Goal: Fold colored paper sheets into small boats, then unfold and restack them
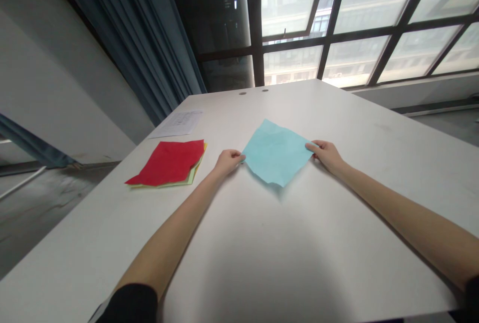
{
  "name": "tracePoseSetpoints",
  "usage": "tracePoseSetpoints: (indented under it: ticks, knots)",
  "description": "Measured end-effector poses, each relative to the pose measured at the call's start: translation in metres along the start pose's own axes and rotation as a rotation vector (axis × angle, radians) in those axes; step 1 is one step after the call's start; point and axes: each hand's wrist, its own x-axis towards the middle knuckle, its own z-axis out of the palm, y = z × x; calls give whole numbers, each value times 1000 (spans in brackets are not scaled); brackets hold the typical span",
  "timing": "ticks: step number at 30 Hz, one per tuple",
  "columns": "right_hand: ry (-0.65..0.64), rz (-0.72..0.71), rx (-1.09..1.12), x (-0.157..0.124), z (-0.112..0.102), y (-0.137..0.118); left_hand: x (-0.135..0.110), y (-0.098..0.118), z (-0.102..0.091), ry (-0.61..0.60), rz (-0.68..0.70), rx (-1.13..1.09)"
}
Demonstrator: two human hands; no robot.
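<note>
A light blue square sheet [277, 151], paper or thin felt, is held out flat between my two hands, turned so that its corners point left, right, near and far. My left hand [229, 160] pinches its left corner between thumb and fingers. At the right corner, my right hand [325, 154] grips it with the thumb on top. The near corner hangs slightly above the table, with a soft shadow under it. To the left of my left hand lies a red sheet [170, 162] on top of green and yellow ones.
The white table [262, 243] stretches away towards large windows [292, 64]. A printed white paper [177, 123] lies at its far left. Two round grey spots [243, 93] show near the far edge. A blue curtain [149, 39] hangs beyond the left side.
</note>
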Motion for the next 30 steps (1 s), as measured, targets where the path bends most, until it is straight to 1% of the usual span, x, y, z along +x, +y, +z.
tracePoseSetpoints:
  ticks: [3,6,10,13,15,17,20,22,26,28,30]
  knots:
    - [33,20,-9,-1,0,-2,-5,8,1,-39,-12,-12]
    - [32,20,41,-5,2,-9,-10,14,2,-37,-75,-51]
    - [-56,24,48,-15,10,-20,-11,14,3,10,-184,-102]
    - [-166,44,51,-23,17,-24,-11,15,6,12,-233,-130]
    - [-253,47,87,-25,20,-24,-12,18,7,-57,-251,-122]
    - [-312,36,111,-25,20,-22,-13,22,8,-148,-259,-56]
    - [-392,5,75,-22,15,-18,-15,27,8,-237,-252,40]
    - [-474,-8,51,-19,10,-17,-15,29,9,-229,-271,26]
    - [-639,-25,24,-15,1,-17,-12,24,8,-118,-326,-79]
    - [-670,-33,4,-13,-1,-17,-11,20,7,-86,-295,-138]
    - [-652,-40,-15,-11,-3,-16,-10,16,6,-112,-247,-192]
